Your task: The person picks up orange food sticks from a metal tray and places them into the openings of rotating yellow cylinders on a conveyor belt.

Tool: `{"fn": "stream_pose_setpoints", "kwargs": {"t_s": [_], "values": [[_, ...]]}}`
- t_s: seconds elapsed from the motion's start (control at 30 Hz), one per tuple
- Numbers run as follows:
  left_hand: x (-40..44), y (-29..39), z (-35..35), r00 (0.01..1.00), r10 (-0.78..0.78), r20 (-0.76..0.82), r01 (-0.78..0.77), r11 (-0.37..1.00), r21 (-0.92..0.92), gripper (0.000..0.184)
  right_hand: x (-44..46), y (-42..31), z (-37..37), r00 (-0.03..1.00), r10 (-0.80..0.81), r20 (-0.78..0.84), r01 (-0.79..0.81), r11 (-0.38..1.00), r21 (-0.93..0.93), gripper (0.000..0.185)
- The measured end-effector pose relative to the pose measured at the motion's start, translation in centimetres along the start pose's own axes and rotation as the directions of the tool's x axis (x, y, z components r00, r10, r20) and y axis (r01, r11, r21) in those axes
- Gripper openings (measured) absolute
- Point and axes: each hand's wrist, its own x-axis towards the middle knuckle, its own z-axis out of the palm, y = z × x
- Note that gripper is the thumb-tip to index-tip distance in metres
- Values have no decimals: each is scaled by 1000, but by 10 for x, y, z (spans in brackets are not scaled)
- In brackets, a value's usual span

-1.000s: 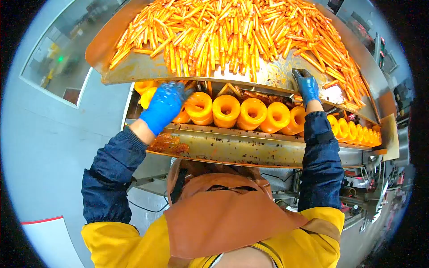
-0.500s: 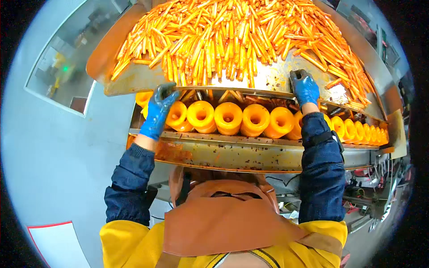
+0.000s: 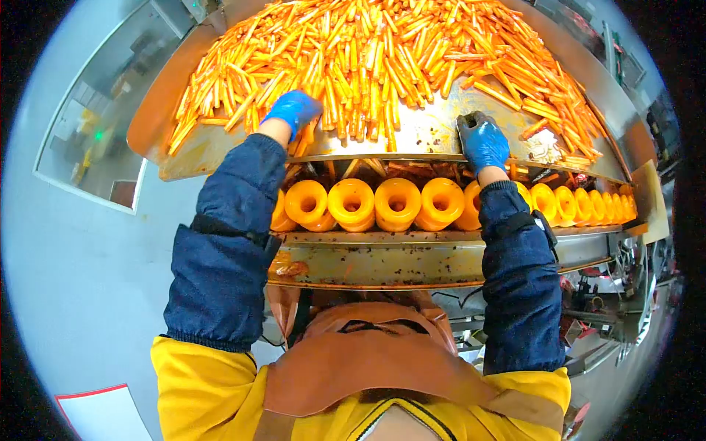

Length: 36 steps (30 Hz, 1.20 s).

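Blue-gloved, my left hand (image 3: 294,112) is at the lower left of a heap of glossy orange sticks (image 3: 368,66), its fingers curled down over a few of them. Fingertips are partly hidden there. My right hand (image 3: 485,141), in a blue glove with dark-stained fingers, is closed at the front edge of the metal tray (image 3: 430,132). Whatever those fingers hold, if anything, cannot be made out. Below the tray edge runs a row of orange funnel-like cups (image 3: 397,202) with round holes.
A stained metal ledge (image 3: 368,261) lies in front of the cups, close to my brown apron (image 3: 375,367). At the left is a pale wall with a window (image 3: 95,125). Cables and machine parts (image 3: 610,309) are at the right.
My left hand has moved from the cups at the tray's front edge up and right onto the orange sticks. My right hand stays at the edge, still closed. The whole view has shifted slightly.
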Motion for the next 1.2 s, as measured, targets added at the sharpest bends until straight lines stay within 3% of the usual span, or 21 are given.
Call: {"fn": "stream_pose_setpoints", "kwargs": {"t_s": [0.07,0.13,0.17,0.27,0.33,0.37,0.43,0.47,0.5,0.6,0.67,0.7,0.73,0.83,0.9,0.93,1.0,1.03,1.07,1.13,1.2], "values": [[2,-34,3,993,115,21,-106,964,-243,42,0,1,1,1000,-9,6,9,1000,16,41],[-20,-59,5,958,228,-173,-286,780,-556,43,1,2,2,1000,-8,16,7,1000,30,41],[-54,-45,-10,970,70,-231,-204,750,-629,43,1,1,1,1000,-11,7,11,999,33,40],[-9,-131,30,887,281,-367,-461,589,-663,31,-3,0,0,1000,-16,-17,16,1000,27,39],[-50,-137,14,872,326,-366,-488,644,-589,30,-3,0,-1,999,-17,-32,17,1000,16,39],[-76,-144,10,870,289,-400,-469,735,-489,29,-3,1,0,999,-24,-29,25,999,22,39],[-118,-139,-17,968,53,-246,-231,577,-783,27,-3,0,0,1000,-18,-19,18,1000,16,40],[-138,-134,-25,988,-57,-146,-101,479,-872,29,-3,0,0,1000,-18,-13,18,1000,16,40],[-147,-140,-23,988,-62,-140,-94,481,-872,29,-3,0,0,1000,-29,-12,29,999,20,40],[-167,-147,-19,963,33,-266,-228,622,-749,33,1,3,5,999,-34,-10,34,999,14,41],[-182,-125,-16,984,127,-124,-172,857,-486,35,0,3,5,999,-39,-3,39,999,5,42],[-179,-123,-1,924,276,-264,-329,925,-188,37,1,2,4,999,-41,-2,41,999,5,42],[-182,-110,7,891,319,-324,-362,928,-82,39,1,2,4,999,-31,5,31,999,12,42],[-185,-86,21,873,296,-387,-352,932,-82,40,1,3,5,1000,-19,9,19,1000,5,42],[-189,-75,13,999,40,-12,-39,803,-594,40,1,2,3,1000,-15,5,15,1000,-10,42],[-186,-86,17,999,40,-12,-39,802,-596,40,-1,0,-1,1000,-7,14,7,1000,-4,42],[-182,-107,18,950,171,-261,-269,871,-411,39,-1,0,-1,1000,1,23,-1,1000,2,42],[-188,-111,10,906,221,-360,-303,934,-189,35,0,1,2,1000,-5,7,5,1000,3,42],[-191,-110,1,907,221,-359,-302,935,-187,35,1,2,5,1000,-9,-9,9,1000,6,42],[-195,-111,-8,884,389,-259,-279,884,375,32,-3,-2,-2,1000,-1,11,1,1000,13,42],[-195,-105,1,876,449,-174,-375,863,339,36,-4,-3,-3,1000,3,28,-3,1000,16,41]]}}
